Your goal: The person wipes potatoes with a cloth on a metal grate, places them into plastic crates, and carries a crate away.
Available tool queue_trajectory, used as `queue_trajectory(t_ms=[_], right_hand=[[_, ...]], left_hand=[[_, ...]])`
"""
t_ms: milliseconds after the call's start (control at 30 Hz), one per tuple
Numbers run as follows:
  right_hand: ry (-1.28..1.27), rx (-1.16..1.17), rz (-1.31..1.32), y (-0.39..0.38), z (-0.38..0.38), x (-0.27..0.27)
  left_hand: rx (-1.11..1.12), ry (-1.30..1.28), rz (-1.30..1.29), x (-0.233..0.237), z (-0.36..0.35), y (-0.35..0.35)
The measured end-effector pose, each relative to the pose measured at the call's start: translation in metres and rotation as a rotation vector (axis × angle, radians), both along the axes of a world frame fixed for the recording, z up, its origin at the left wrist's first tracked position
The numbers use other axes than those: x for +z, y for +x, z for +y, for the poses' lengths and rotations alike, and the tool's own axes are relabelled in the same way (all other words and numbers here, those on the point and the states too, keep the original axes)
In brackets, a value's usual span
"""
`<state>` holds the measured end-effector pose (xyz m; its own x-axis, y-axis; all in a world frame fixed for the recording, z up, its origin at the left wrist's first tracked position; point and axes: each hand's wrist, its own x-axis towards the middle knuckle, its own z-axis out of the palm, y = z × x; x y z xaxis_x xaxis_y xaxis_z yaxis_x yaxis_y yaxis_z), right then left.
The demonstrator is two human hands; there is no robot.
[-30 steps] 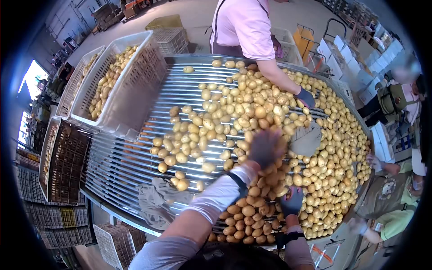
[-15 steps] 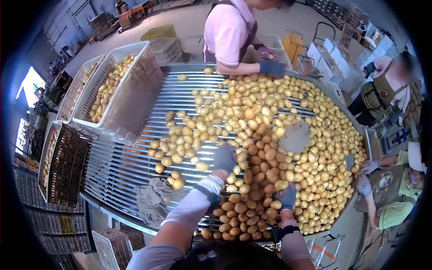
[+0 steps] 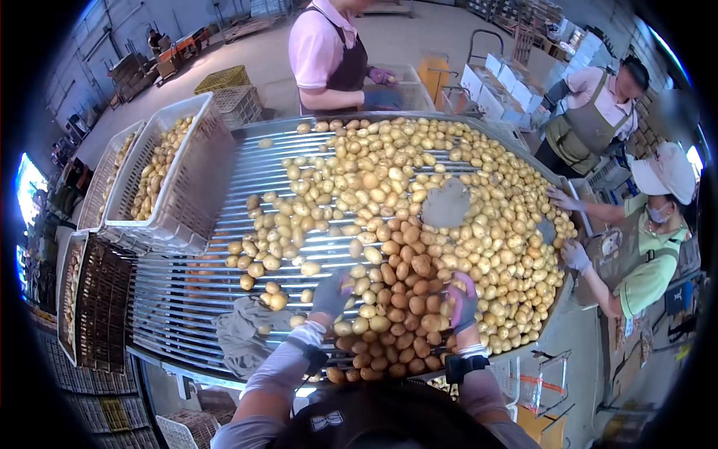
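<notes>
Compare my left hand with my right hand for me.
Your left hand shows mostly grey glove; your right hand shows a broad pink patch. Your left hand has rollers on one side; your right hand has potatoes on both sides. Both hands wear gloves.

White glare burns through opening (image 3: 30, 181), left edge; metal rollers (image 3: 250, 179) gleam at center left. Shade dims potatoes (image 3: 407, 299) at lower center. Fisheye bends stacked crates (image 3: 93, 382), lower left; black corners, bluish rim, blurred patch upper right.
</notes>
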<state>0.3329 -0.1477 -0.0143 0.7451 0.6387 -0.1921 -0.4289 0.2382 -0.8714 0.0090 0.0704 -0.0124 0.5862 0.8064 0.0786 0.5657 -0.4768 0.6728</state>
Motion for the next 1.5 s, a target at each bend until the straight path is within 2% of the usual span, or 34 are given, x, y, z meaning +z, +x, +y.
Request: queue_trajectory(t_ms=[67, 100, 133, 200, 267, 300, 333, 400, 467, 500, 533, 567, 600, 633, 667, 733, 767, 800, 833, 867, 900, 933, 1000, 1033, 1067, 1100, 1133, 1167, 1200, 1267, 1333, 1367, 1400, 1500], right_hand=[[-0.080, 0.088, -0.228, -0.024, -0.010, 0.011], [-0.094, 0.195, -0.199, -0.041, -0.013, 0.042], [-0.056, 0.375, -0.301, -0.040, -0.016, 0.033], [-0.252, 0.651, -0.170, -0.073, -0.011, 0.096], [-0.173, 0.701, -0.359, -0.094, -0.005, 0.089], [0.093, 0.828, 0.047, -0.110, 0.000, 0.116], [0.094, 0.801, 0.043, -0.107, -0.011, 0.102], [0.219, 0.781, -0.084, -0.093, -0.037, 0.064], [0.056, 0.458, 0.253, -0.100, -0.076, 0.099], [0.320, 0.488, 0.362, -0.094, -0.096, 0.089], [0.568, 0.537, 0.589, -0.093, -0.106, 0.113], [0.429, 0.410, 0.498, -0.090, -0.125, 0.111], [0.291, 0.269, 0.415, -0.086, -0.147, 0.101], [0.427, 0.279, 0.429, -0.079, -0.170, 0.076], [0.438, 0.105, 0.503, -0.085, -0.193, 0.060], [0.393, -0.051, 0.501, -0.094, -0.263, 0.031], [0.540, -0.065, 0.554, -0.102, -0.300, 0.018], [0.479, -0.207, 0.534, -0.118, -0.337, 0.009], [-0.009, -0.534, 0.223, -0.149, -0.359, 0.018], [-0.310, -0.462, -0.565, -0.169, -0.407, -0.022], [0.159, -0.397, 0.062, -0.173, -0.495, -0.134], [0.274, -0.626, 0.426, -0.208, -0.510, -0.095], [0.082, -0.804, 0.376, -0.249, -0.601, -0.165], [-0.095, -0.934, 0.625, -0.259, -0.601, -0.122], [-0.024, -0.848, 0.500, -0.276, -0.647, -0.159], [0.251, -0.585, 0.694, -0.296, -0.722, -0.200], [-0.239, -0.970, 0.697, -0.307, -0.695, -0.155], [-0.399, -1.058, 0.733, -0.304, -0.678, -0.131], [-0.471, -1.088, 0.740, -0.296, -0.672, -0.126], [-0.569, -1.098, 0.726, -0.277, -0.665, -0.123], [-0.653, -1.079, 0.694, -0.255, -0.659, -0.132], [-0.698, -1.070, 0.677, -0.243, -0.655, -0.138], [-0.737, -1.062, 0.662, -0.231, -0.651, -0.147], [-0.887, -1.019, 0.580, -0.183, -0.634, -0.178]], left_hand=[[0.112, -0.118, -0.072, -0.005, -0.013, -0.009], [0.122, -0.020, -0.204, 0.003, -0.023, -0.006], [0.109, -0.101, -0.364, 0.041, -0.041, 0.004], [0.026, 0.012, -0.300, 0.084, -0.070, 0.025], [-0.217, 0.000, -0.385, 0.096, -0.093, 0.047], [-0.408, 0.027, -0.443, 0.102, -0.105, 0.054], [-0.453, -0.016, -0.382, 0.107, -0.118, 0.061], [-0.499, -0.176, -0.466, 0.122, -0.121, 0.060], [-0.552, -0.362, -0.584, 0.100, -0.117, 0.057], [-0.510, -0.553, -0.670, 0.117, -0.124, 0.056], [-0.494, -0.327, -0.501, 0.103, -0.115, 0.055], [-0.443, -0.539, -0.584, 0.054, -0.102, 0.053], [-0.440, -0.659, -0.723, 0.067, -0.112, 0.051], [-0.534, 0.110, -0.361, 0.016, -0.083, 0.047], [-0.348, -0.189, -0.406, 0.059, -0.112, 0.047], [-0.361, -0.315, -0.346, 0.044, -0.108, 0.029], [-0.428, -0.479, -0.528, 0.031, -0.104, 0.021], [-0.377, -0.470, -0.528, 0.021, -0.105, 0.009], [-0.359, -0.449, -0.455, 0.027, -0.108, -0.001], [-0.322, -0.408, -0.396, 0.035, -0.108, -0.010], [-0.285, -0.397, -0.419, 0.033, -0.107, -0.017], [-0.235, -0.377, -0.451, 0.028, -0.101, -0.026], [-0.198, -0.226, -0.378, 0.015, -0.079, -0.046], [-0.192, -0.107, -0.396, 0.022, -0.070, -0.052], [-0.191, -0.003, -0.388, 0.029, -0.066, -0.064], [-0.073, -0.058, -0.411, 0.029, -0.061, -0.077], [0.032, -0.121, -0.432, 0.027, -0.053, -0.090], [0.066, -0.039, -0.370, 0.035, -0.046, -0.108], [0.076, -0.030, -0.384, 0.030, -0.030, -0.122], [0.275, 0.331, -0.270, 0.011, -0.001, -0.172], [0.470, 0.610, 0.032, 0.022, 0.006, -0.213], [0.605, 0.481, 0.119, 0.031, 0.001, -0.230], [0.717, 0.459, 0.365, 0.053, -0.010, -0.235], [0.837, 0.438, 0.513, 0.032, -0.016, -0.265]])
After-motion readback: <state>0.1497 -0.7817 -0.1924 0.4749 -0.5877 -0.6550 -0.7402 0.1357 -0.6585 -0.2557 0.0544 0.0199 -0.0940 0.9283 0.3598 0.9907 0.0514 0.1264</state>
